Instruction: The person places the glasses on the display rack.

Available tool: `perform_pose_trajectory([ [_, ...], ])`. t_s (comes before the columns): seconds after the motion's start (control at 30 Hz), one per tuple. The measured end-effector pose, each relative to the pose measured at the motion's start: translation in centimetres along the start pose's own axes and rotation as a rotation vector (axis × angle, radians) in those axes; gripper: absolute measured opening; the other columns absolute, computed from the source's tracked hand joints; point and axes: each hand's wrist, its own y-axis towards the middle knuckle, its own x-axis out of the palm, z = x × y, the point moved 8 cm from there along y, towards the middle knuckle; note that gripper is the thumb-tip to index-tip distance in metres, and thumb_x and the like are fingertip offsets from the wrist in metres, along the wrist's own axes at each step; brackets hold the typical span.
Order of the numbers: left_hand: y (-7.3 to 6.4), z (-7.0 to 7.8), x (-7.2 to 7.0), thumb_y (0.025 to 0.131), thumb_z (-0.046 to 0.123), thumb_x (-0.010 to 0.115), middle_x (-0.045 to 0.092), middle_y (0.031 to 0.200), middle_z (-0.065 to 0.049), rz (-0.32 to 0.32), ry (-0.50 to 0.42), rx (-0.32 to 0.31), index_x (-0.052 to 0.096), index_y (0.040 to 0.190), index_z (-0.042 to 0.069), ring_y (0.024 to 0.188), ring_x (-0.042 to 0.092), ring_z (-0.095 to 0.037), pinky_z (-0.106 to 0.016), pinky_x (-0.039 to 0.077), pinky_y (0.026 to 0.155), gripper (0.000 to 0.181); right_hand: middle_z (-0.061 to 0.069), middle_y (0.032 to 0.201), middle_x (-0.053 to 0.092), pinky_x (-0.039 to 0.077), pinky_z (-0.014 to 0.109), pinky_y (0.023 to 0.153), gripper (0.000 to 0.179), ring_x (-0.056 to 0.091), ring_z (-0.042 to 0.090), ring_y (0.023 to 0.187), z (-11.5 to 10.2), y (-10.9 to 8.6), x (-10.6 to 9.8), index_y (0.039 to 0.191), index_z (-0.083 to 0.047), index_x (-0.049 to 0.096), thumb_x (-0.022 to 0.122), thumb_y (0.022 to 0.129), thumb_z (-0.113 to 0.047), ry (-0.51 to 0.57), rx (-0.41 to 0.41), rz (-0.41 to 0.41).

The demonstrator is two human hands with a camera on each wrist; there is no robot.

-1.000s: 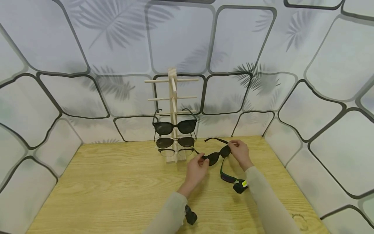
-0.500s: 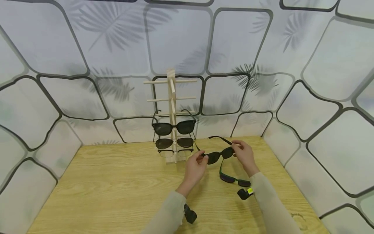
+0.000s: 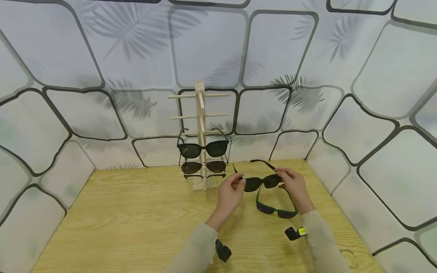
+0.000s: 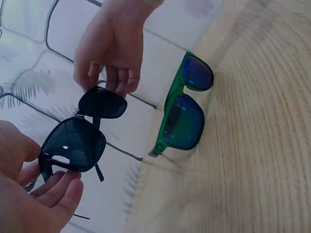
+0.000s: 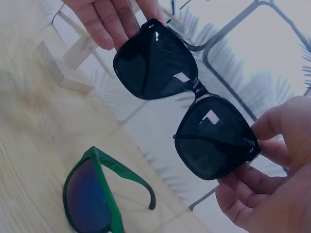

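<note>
The left hand (image 3: 229, 193) and right hand (image 3: 298, 189) pinch opposite ends of the black sunglasses (image 5: 198, 90), whose length spans between their fingers; the wooden rack (image 3: 201, 125) stands beyond and left of the nearer, left fingers.

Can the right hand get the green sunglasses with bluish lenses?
Probably not yet: the right hand grips the black dark-lensed sunglasses, though the green sunglasses lie close by on the wooden table.

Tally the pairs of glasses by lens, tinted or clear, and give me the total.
Tinted: 4 (held pair, green-framed pair, top pair and middle pair on the stand)
Clear: 1 (bottom pair on the stand)
Total: 5
</note>
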Motion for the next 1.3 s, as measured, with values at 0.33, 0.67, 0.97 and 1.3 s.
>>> perform_pose_trajectory([
  [0.33, 0.2, 1.5, -0.1, 0.106, 0.024, 0.066, 0.077, 0.106, -0.006, 0.0, -0.038, 0.006, 0.076, 0.127, 0.014, 0.096, 0.077, -0.022, -0.038, 0.063, 0.089, 0.025, -0.021, 0.097, 0.07, 0.059, 0.025, 0.071, 0.042, 0.068, 0.004, 0.08, -0.8, -0.9, -1.6, 0.133, 0.002, 0.069, 0.06, 0.109, -0.031, 0.106, -0.045, 0.019],
  [0.67, 0.4, 3.6, -0.8, 0.106, 0.022, 0.065, 0.077, 0.111, -0.01, -0.022, -0.125, 0.008, 0.076, 0.127, 0.013, 0.102, 0.076, -0.028, -0.042, 0.061, 0.094, 0.026, -0.011, 0.097, 0.075, 0.054, 0.022, 0.063, 0.036, 0.06, 0.007, 0.07, -1.4, -0.8, -2.6, 0.122, -0.001, 0.077, 0.064, 0.107, -0.031, 0.306, -0.141, 0.019],
  [0.97, 0.3, 5.3, -1.0, 0.105, 0.02, 0.067, 0.077, 0.117, -0.011, -0.038, -0.155, 0.042, 0.076, 0.128, 0.012, 0.106, 0.076, -0.028, -0.042, 0.061, 0.097, 0.026, -0.012, 0.083, 0.069, 0.054, 0.021, 0.064, 0.045, 0.058, 0.008, 0.066, -2.5, -1.0, -3.1, 0.123, 0.003, 0.074, 0.067, 0.105, -0.038, 0.178, -0.162, 0.104],
  [1.3, 0.1, 8.4, -2.3, 0.103, 0.016, 0.069, 0.078, 0.108, -0.015, 0.024, -0.179, 0.168, 0.077, 0.123, 0.006, 0.092, 0.077, -0.031, -0.025, 0.06, 0.081, 0.023, -0.012, 0.082, 0.075, 0.052, 0.016, 0.056, 0.019, 0.058, 0.006, 0.059, -5.8, -1.7, -3.8, 0.099, -0.006, 0.083, 0.075, 0.1, -0.023, 0.33, -0.249, 0.305],
])
